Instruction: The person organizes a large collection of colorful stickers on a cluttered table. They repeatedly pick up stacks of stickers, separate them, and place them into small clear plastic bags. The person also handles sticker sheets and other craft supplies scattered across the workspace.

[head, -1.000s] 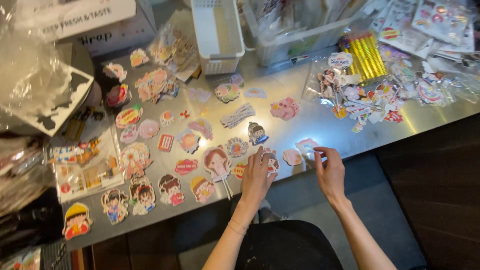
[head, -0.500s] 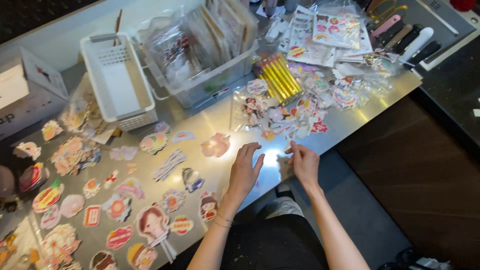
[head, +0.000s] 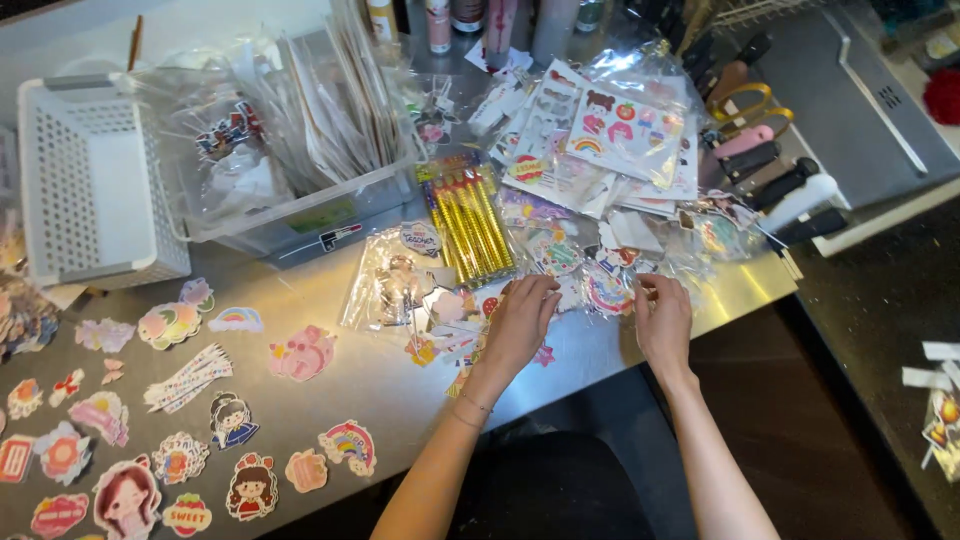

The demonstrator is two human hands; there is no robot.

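Note:
My left hand (head: 520, 325) rests palm down on a heap of small clear-wrapped stickers (head: 470, 320) near the steel table's front edge. My right hand (head: 660, 318) is beside it, fingertips pinching a small clear-wrapped sticker (head: 612, 290) at the edge of the heap. A pack of yellow pencils (head: 468, 217) lies just beyond my left hand. Behind the pile are sheets of stickers in clear bags (head: 610, 135).
Several cartoon sticker cut-outs (head: 230, 420) are spread over the left of the steel table (head: 380, 385). A white basket (head: 95, 185) and a clear bin of packets (head: 290, 140) stand at the back left. Scissors and cutters (head: 770, 165) lie at the right.
The view swung right along the table, from the spread-out cut-outs to the heap of wrapped stickers. Both hands moved right with it onto that heap.

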